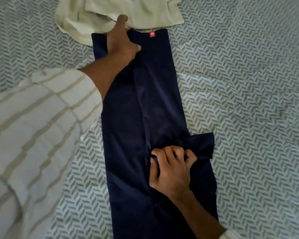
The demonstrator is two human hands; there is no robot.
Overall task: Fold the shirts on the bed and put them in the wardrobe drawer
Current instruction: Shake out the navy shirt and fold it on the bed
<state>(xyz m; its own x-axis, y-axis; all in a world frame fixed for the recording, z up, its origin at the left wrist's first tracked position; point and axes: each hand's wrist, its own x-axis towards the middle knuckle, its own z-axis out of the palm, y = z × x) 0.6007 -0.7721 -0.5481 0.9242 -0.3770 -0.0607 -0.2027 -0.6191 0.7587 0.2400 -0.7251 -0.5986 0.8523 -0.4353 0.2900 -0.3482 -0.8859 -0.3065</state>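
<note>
Patterned bedding (248, 83) carried a navy shirt (124, 126) laid lengthwise, sides folded inward, a cream shirt (128, 12) at its far end. Folding was under way; tucking the sleeve (204, 145) probably came next. Left hand (123, 44) pressed flat, fingers straight, at the far end; right hand (169, 169) pinched cloth beside the sleeve.
</note>
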